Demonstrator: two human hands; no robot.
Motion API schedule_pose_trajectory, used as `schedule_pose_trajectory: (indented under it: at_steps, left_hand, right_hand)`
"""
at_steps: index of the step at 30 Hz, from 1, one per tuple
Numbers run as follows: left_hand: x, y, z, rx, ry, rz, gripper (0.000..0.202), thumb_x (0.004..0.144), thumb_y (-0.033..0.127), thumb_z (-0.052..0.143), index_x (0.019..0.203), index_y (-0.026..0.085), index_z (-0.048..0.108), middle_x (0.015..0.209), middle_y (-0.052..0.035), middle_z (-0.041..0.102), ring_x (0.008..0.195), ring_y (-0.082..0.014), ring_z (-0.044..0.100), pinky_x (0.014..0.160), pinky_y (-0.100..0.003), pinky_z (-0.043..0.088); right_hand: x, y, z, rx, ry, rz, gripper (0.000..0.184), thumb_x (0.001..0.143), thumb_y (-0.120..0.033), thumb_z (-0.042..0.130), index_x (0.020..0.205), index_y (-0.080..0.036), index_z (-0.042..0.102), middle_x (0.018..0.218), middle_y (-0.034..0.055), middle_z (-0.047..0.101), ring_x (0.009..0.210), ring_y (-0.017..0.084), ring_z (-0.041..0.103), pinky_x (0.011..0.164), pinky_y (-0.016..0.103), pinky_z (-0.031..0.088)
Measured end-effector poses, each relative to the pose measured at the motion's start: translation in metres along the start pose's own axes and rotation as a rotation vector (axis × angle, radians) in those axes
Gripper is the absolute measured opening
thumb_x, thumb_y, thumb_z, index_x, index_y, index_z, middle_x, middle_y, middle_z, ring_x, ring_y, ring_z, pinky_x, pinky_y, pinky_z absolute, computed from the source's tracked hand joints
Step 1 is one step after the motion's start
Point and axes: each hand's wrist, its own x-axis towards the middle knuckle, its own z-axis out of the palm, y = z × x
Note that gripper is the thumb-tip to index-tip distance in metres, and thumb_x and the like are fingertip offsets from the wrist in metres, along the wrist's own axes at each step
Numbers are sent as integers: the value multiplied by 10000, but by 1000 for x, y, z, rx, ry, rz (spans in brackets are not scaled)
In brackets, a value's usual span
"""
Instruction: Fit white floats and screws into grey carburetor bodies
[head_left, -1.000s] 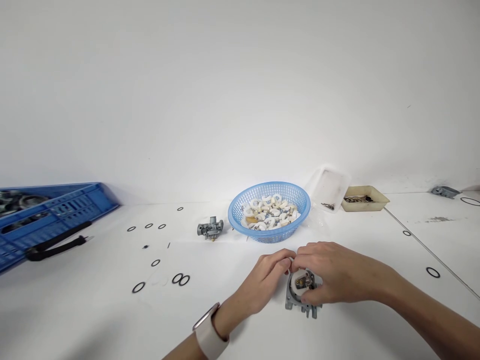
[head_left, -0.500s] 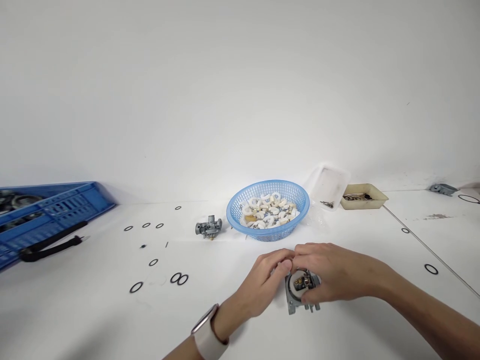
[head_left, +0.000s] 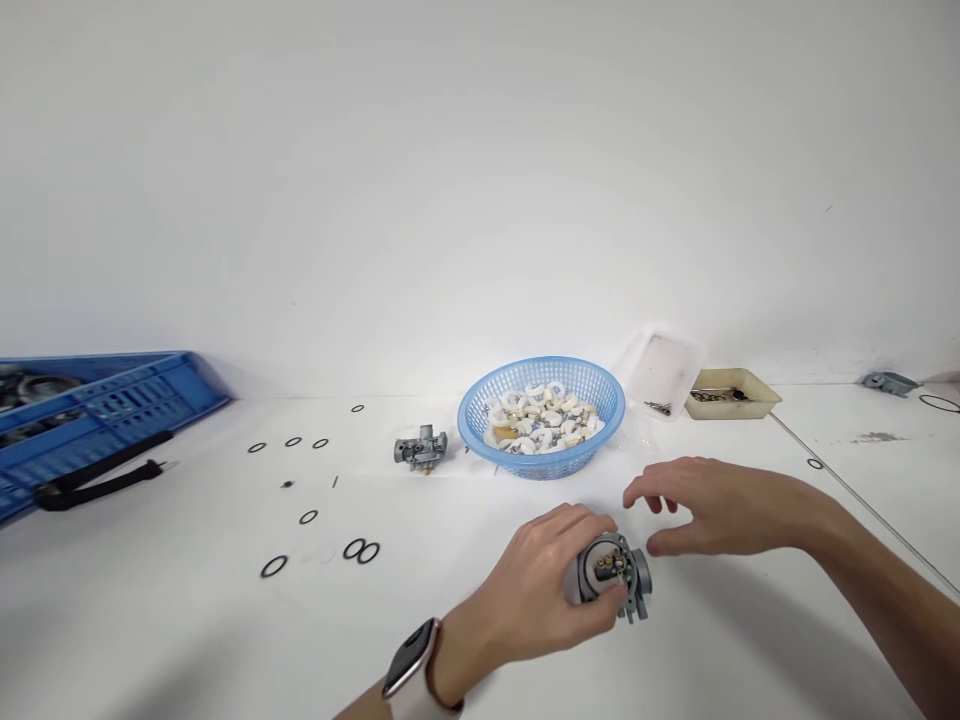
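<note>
A grey metal carburetor (head_left: pixel 637 575) with its round chamber facing up is gripped by my left hand (head_left: pixel 551 575); the thumb lies along its near side and the fingers curl over the far left. Inside the chamber sit a white float and brass parts. To the right, my right hand (head_left: pixel 705 505) is raised off the carburetor with fingers apart and nothing in them. Beyond both hands stands a blue basket (head_left: pixel 540 460) holding many white floats (head_left: pixel 551 420). A second carburetor (head_left: pixel 420 448) lies left of the basket.
Several black O-rings (head_left: pixel 274 566) are scattered on the left of the white table (head_left: pixel 187 600). Black-handled pliers (head_left: pixel 105 485) lie beside a blue crate (head_left: pixel 157 400) of metal parts. A clear tray (head_left: pixel 664 370) and a yellowish tray (head_left: pixel 731 405) with small parts stand at the back right.
My right hand has let go of the carburetor and moved right and up, its fingers spreading. My left hand has shifted right and now wraps the carburetor, which has turned slightly.
</note>
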Motion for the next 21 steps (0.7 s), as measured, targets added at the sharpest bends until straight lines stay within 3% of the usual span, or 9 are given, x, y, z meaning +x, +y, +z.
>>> schedule_pose_trajectory:
  at_steps: [7,11,16,21]
  left_hand:
    - [0,0,1,55,24,43,216,850,238,631,1066,227,636,940,-15,684,822,-209,633,732,-325,506]
    - [-1,-5,4,75,68,64,230,822,231,678,1048,204,649,997,-34,680,851,-215,646,732,-324,525]
    - [-3,-6,6,115,90,65,255,802,263,729,1039,198,662,1044,-50,673,857,-219,656,722,-322,541]
    - [-3,-5,5,120,67,48,256,808,283,722,1047,207,671,1028,-47,687,853,-216,662,737,-312,555]
  right_hand:
    - [9,24,-6,15,75,104,471,861,-581,585,1252,-334,675,1137,57,698,1110,312,609,829,393,501]
    - [26,45,-3,27,136,92,493,884,-612,550,1268,-320,652,1264,69,662,1194,322,576,918,406,496]
    - [49,83,6,-54,298,142,452,926,-552,495,1284,-300,607,1396,78,581,1284,330,528,972,422,478]
    - [66,111,16,-236,468,114,408,953,-467,458,1272,-263,610,1377,96,586,1244,313,569,923,419,507]
